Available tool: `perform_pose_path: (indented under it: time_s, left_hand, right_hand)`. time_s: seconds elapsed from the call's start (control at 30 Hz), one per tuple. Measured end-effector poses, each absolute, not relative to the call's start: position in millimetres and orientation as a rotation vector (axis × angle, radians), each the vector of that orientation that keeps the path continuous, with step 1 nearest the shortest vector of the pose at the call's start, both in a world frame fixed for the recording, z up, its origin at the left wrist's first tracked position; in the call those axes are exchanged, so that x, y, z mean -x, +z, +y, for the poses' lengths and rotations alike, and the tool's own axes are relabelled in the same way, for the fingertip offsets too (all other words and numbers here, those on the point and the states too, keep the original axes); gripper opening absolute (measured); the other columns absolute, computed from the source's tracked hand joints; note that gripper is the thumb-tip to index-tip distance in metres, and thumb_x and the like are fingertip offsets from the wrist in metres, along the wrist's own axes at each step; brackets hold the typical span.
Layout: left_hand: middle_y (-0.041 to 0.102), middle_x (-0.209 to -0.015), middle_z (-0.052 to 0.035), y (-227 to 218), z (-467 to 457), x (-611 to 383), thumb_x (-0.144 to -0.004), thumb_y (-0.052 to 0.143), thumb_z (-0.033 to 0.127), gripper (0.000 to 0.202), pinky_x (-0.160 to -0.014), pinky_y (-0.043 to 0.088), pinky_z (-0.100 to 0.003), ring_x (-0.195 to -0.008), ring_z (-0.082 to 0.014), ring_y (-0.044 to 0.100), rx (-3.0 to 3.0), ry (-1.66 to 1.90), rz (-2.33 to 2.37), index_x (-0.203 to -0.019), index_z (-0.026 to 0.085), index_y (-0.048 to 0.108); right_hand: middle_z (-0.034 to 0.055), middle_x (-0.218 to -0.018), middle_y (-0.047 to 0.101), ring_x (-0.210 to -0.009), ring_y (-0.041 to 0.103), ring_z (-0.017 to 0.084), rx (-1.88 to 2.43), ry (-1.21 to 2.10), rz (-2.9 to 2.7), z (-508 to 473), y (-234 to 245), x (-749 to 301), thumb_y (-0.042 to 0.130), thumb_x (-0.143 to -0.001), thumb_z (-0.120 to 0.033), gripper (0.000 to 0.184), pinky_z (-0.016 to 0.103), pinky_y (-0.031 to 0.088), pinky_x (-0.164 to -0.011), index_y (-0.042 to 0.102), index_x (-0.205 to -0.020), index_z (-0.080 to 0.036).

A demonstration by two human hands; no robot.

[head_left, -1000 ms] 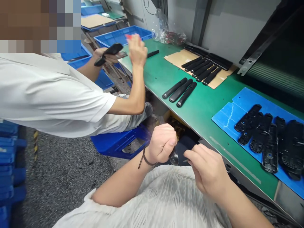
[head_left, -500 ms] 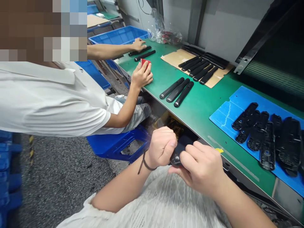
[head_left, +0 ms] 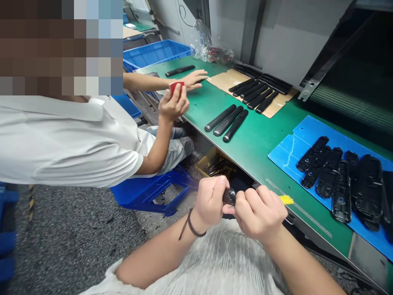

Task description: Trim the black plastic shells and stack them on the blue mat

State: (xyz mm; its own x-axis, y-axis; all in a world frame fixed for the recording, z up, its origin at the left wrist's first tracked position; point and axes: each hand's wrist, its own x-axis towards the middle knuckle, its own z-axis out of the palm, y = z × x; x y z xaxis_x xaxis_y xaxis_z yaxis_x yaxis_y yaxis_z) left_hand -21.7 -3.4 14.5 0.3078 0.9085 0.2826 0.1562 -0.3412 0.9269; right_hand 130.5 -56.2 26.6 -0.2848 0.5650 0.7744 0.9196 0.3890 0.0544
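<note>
My left hand [head_left: 211,200] is closed around a black plastic handle piece [head_left: 229,196], whose glossy rounded end pokes out beside the thumb. My right hand [head_left: 260,211] is wrapped round a yellow-handled knife [head_left: 286,200]. The yellow end sticks out past the fist on the right, and a thin tip shows faintly by the thumb, right at the black piece. Most of the knife and of the piece is hidden by my fingers. Both hands are close together in front of my body, just off the bench edge.
On the green bench [head_left: 260,153] lie three black handles [head_left: 229,121], more on cardboard [head_left: 270,116], and black shells [head_left: 340,196] on a blue sheet [head_left: 282,151]. A seated co-worker [head_left: 76,139] at left holds a red piece [head_left: 176,86]. A yellow bin [head_left: 202,164] stands under the bench.
My hands have turned a little, exposing more of the black piece's end and of the yellow knife handle. The co-worker's far hand has moved right along the bench; the red piece has shifted left.
</note>
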Motion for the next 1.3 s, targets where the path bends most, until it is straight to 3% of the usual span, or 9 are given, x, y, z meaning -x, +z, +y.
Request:
perform_pose_path:
  time_s: [0.2,0.33,0.4,0.57,0.63,0.8,1.0,1.3]
  left_hand:
    - [0.057,-0.078,-0.0029,17,-10,21,-0.110,0.030,0.050,0.046,-0.066,0.038,-0.031,-0.069,-0.0161,0.048,-1.676,0.826,0.568,-0.086,0.019,0.054]
    - [0.049,-0.068,-0.0004,13,-10,21,-0.108,0.032,0.059,0.053,-0.059,0.030,-0.031,-0.061,-0.0145,0.040,-1.636,0.823,0.581,-0.079,0.019,0.051]
    - [0.044,-0.064,0.0008,13,-10,21,-0.107,0.032,0.062,0.055,-0.057,0.026,-0.031,-0.058,-0.0139,0.036,-1.619,0.827,0.617,-0.076,0.019,0.049]
    - [0.043,-0.065,0.0006,17,-12,21,-0.108,0.034,0.058,0.055,-0.057,0.028,-0.030,-0.059,-0.0135,0.036,-1.612,0.854,0.606,-0.073,0.018,0.049]
    - [0.043,-0.066,0.0002,18,-14,20,-0.108,0.035,0.057,0.054,-0.058,0.029,-0.030,-0.060,-0.0137,0.037,-1.601,0.854,0.598,-0.073,0.018,0.049]
    - [0.045,-0.068,-0.0007,22,-19,17,-0.107,0.037,0.057,0.054,-0.059,0.030,-0.030,-0.062,-0.0140,0.036,-1.492,0.852,0.649,-0.073,0.018,0.051]
    - [0.051,-0.070,-0.0018,24,-20,11,-0.107,0.041,0.056,0.053,-0.061,0.035,-0.029,-0.065,-0.0144,0.041,-1.405,0.868,0.714,-0.077,0.016,0.058]
    - [0.046,-0.067,0.0007,31,-12,3,-0.107,0.040,0.059,0.055,-0.057,0.033,-0.029,-0.061,-0.0128,0.037,-1.383,0.949,0.835,-0.072,0.018,0.050]
  right_hand:
    - [-0.0010,-0.060,0.043,-0.061,0.033,0.015,1.277,-0.215,-1.753,-56,29,-136,0.047,-0.108,-0.036,0.038,0.033,0.023,-0.060,0.054,-0.073,-0.021]
    - [-0.0016,-0.067,0.048,-0.063,0.040,0.013,1.129,0.110,-1.697,-61,43,-147,0.049,-0.106,-0.022,0.019,0.029,0.031,-0.062,0.058,-0.089,-0.019]
    - [-0.0010,-0.071,0.050,-0.064,0.042,0.013,1.125,0.169,-1.713,-63,50,-155,0.051,-0.106,-0.024,0.013,0.029,0.032,-0.063,0.059,-0.097,-0.018]
    - [-0.0001,-0.071,0.049,-0.065,0.038,0.015,1.276,0.087,-1.906,-62,63,-166,0.046,-0.106,-0.059,0.047,0.031,0.028,-0.062,0.060,-0.092,-0.017]
    - [0.0000,-0.070,0.048,-0.065,0.035,0.015,1.338,0.006,-1.956,-60,65,-165,0.043,-0.105,-0.065,0.054,0.031,0.025,-0.061,0.060,-0.086,-0.017]
    - [0.0009,-0.067,0.045,-0.065,0.029,0.016,1.421,-0.268,-2.002,-55,67,-158,0.041,-0.106,-0.061,0.055,0.033,0.018,-0.059,0.053,-0.071,-0.020]
    - [0.0017,-0.065,0.043,-0.067,0.029,0.018,1.447,-0.451,-1.981,-56,58,-155,0.039,-0.108,-0.056,0.055,0.035,0.018,-0.060,0.051,-0.068,-0.021]
    - [0.0027,-0.066,0.045,-0.068,0.030,0.019,1.446,-0.376,-2.019,-59,40,-146,0.029,-0.108,-0.064,0.063,0.036,0.019,-0.061,0.054,-0.069,-0.021]
